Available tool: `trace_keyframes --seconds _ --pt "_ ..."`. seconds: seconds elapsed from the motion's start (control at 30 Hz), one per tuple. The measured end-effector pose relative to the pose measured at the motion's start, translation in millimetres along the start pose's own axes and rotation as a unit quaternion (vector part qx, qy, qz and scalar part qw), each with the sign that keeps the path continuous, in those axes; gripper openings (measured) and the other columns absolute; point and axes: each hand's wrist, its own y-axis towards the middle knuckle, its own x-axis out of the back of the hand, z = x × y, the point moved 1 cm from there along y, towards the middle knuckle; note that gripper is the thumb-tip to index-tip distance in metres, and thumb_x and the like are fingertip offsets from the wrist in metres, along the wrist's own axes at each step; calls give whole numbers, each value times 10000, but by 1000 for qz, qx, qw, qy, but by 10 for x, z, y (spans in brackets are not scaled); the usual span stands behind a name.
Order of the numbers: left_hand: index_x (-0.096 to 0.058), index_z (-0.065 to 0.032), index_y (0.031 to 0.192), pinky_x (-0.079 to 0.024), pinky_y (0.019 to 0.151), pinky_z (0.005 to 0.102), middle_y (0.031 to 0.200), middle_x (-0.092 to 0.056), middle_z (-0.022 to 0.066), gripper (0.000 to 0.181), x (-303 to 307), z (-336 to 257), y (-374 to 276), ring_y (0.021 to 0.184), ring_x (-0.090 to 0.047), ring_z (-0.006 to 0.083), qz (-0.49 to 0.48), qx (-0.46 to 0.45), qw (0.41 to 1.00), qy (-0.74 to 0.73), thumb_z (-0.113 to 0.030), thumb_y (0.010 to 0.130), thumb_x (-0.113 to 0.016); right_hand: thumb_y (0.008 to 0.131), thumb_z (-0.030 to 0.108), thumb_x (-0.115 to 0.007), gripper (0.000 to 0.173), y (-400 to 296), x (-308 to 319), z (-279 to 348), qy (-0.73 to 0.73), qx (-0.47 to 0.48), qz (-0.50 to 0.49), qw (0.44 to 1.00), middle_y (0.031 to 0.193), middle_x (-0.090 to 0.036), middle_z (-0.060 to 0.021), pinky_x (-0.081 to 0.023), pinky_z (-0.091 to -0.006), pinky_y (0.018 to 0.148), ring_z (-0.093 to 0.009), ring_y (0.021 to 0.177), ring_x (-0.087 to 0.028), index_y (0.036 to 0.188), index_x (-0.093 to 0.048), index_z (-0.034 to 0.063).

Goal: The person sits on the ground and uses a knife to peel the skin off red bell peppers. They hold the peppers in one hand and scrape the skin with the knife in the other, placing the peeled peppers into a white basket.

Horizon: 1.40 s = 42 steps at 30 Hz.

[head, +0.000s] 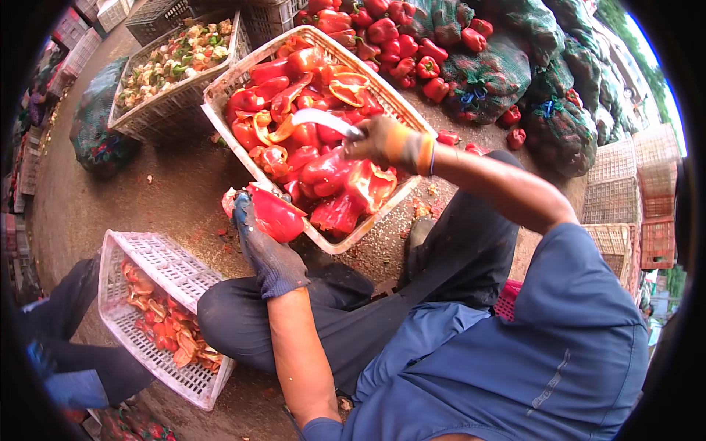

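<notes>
Gloved in dark knit, my left hand (pixel 263 251) grips a cut red bell pepper (pixel 274 215) at the near left edge of a plastic crate (pixel 336 245). The crate is filled with cut red peppers (pixel 325 165), several showing their hollow insides. Above its right part, my right hand (pixel 386 144), in a grey and orange glove, is closed around the dark handle of a curved knife (pixel 325 120). The pale blade points left over the peppers. Most of the handle is hidden by my fingers.
A crate of pepper cores and scraps (pixel 174 63) stands at upper left beside a filled mesh sack (pixel 102 118). A tilted white crate (pixel 160 264) holds more pepper pieces near another person's legs (pixel 83 336). Whole red peppers (pixel 405 47), green mesh sacks (pixel 491 71) and stacked crates (pixel 609 201) lie right.
</notes>
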Motion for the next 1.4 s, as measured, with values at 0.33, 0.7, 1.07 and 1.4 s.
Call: trace_keyframes --seconds 0.33,0.7,1.07,1.4 --pt "-529 -97 1298 -582 797 437 1137 -653 151 502 -24 82 21 969 -678 322 29 -33 999 -12 -476 977 -602 778 341 -810 322 -331 -507 -149 -227 -33 59 972 905 -748 -141 -574 -426 793 -324 872 -735 1025 -767 138" --pt "-518 -98 1235 -567 800 443 1105 -641 119 475 -73 101 0 949 -665 301 59 -32 998 10 -477 966 -615 849 294 -755 266 -188 -583 -642 -82 123 -10 989 810 -730 -115 -559 -406 677 -268 714 -702 975 -701 65" --pt "-552 -117 1298 -552 829 378 1093 -626 65 465 -165 88 -25 961 -639 209 61 -81 986 136 -427 961 -636 915 238 -778 194 -434 -126 -268 332 -27 71 940 705 -636 6 -425 -262 485 -87 537 -545 967 -715 61" --pt "-535 125 1301 -521 909 278 1124 -661 135 452 -304 541 567 974 -651 187 198 -76 946 247 14 896 -701 888 93 -743 113 -87 268 -968 360 -15 42 932 746 -631 7 -489 -252 536 -88 650 -616 981 -693 51"
